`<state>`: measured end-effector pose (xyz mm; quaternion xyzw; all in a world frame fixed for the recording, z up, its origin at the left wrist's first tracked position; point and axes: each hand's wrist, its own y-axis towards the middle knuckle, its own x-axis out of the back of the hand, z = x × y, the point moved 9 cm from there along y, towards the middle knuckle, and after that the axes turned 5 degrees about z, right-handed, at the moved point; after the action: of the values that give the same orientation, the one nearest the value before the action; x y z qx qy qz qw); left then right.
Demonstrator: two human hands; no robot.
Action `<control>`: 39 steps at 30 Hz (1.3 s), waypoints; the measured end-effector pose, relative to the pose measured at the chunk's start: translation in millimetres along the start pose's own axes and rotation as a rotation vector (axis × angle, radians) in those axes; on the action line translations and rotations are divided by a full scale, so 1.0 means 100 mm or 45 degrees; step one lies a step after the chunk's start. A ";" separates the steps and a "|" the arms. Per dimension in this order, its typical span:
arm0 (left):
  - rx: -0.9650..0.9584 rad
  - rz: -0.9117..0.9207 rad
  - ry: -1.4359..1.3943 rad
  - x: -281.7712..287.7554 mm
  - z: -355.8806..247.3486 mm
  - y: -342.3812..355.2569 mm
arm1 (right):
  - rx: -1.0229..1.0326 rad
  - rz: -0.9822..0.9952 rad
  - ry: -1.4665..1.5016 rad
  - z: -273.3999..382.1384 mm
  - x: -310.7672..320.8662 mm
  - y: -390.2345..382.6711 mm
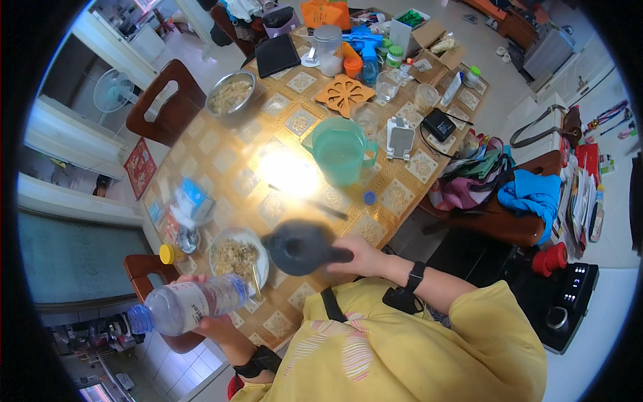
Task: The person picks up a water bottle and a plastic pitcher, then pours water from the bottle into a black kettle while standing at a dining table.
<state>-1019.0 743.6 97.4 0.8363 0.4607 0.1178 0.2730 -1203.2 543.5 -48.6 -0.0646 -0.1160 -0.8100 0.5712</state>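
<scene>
The worktop (228, 161), covered in a patterned yellow cloth, runs from the near left to the far right and carries everything named below.

The green jug (340, 155) stands upright at the middle of the worktop, uncapped, with a small blue cap (370, 197) lying just near of it.

My clear water bottle (184, 305) is held on its side at the near left, neck pointing left past the worktop edge; my left hand (213, 325) wraps it from below, its grip closed round the body. Whether the blue neck is capped I cannot tell.

My dark pot (297, 248) hangs above the near edge of the worktop, mouth tipped toward me; my right hand (362, 256) closes its grip on the handle at the pot's right.

A bowl of food (239, 256) with a utensil in it sits between bottle and pot, just beside both. A metal bowl (230, 94) of similar food lies far left, well apart. A small yellow-lidded jar (168, 254) stands left of the near bowl.

Judged from these positions, the step in hand is bringing bottle and pot together for pouring. The next move would call for tilting the bottle's neck over the pot's mouth, clear of the near bowl, while I keep the pot level.
</scene>
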 end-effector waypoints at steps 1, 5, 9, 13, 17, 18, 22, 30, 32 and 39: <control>-0.007 -0.001 0.035 -0.04 -0.01 0.04 | -0.011 0.085 -0.085 0.04 -0.01 0.00; -0.002 0.039 -0.030 -0.10 0.13 0.23 | 0.154 -0.165 -0.492 0.31 0.56 0.04; 0.067 0.064 -0.080 -0.22 0.18 0.49 | -0.018 -1.189 -0.221 -0.08 1.77 0.00; 0.075 0.123 -0.216 -0.39 0.34 0.73 | -0.082 -1.034 -0.203 -0.55 1.97 0.32; 0.164 0.166 -0.253 -0.55 0.50 0.84 | -0.187 -0.946 0.339 -0.90 1.72 0.42; 0.158 0.173 -0.204 -0.57 0.55 0.85 | -0.133 -1.071 0.437 -0.90 1.73 0.39; 0.173 0.179 -0.082 -0.59 0.70 0.83 | -0.045 -1.197 0.615 -0.93 1.70 0.43; 0.089 0.090 0.084 -0.61 0.65 0.76 | -0.004 -1.212 0.966 -0.75 1.76 0.39; 0.089 0.093 0.153 -0.50 0.60 0.71 | -0.061 -1.219 0.863 -0.42 1.77 0.41; 0.266 0.206 0.209 -0.48 0.61 0.66 | 0.060 -0.856 1.012 0.36 1.85 0.60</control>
<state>-971.2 653.7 87.3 0.8821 0.4223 0.1588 0.1353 -1211.1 365.3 37.3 0.3015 0.0773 -0.9079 0.2809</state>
